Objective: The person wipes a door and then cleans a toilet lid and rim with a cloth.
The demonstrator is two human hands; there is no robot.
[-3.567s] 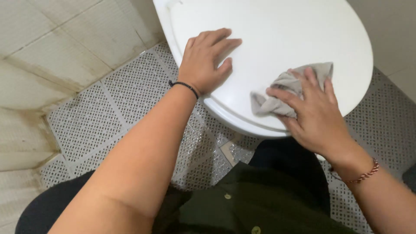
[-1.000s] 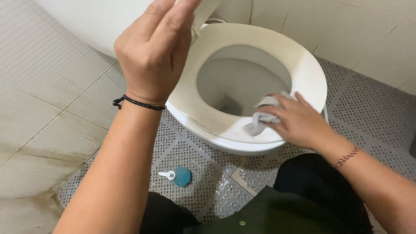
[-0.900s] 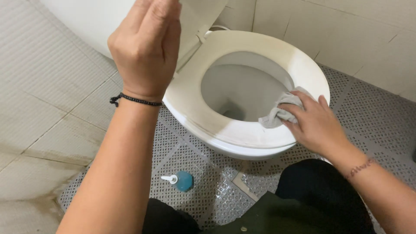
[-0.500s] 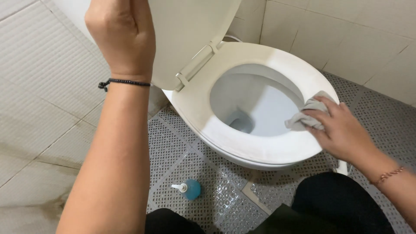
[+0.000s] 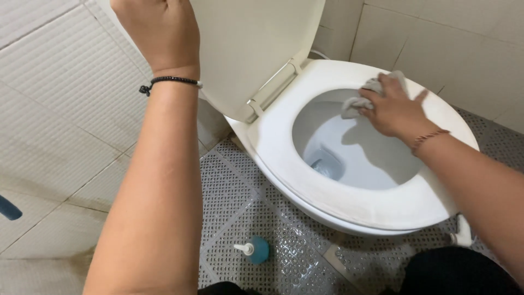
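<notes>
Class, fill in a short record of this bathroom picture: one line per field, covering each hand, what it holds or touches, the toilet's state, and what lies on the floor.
Left hand: left hand raised, its grip on the toilet lid
Lid: lifted, tilted up from its hinge
Right hand: right hand pressing a grey cloth on the far inner edge of the toilet seat
Seat: down, white
Wrists: black bracelet on the left, reddish bracelet on the right
Floor: small blue bottle lying on perforated grey mat
</notes>
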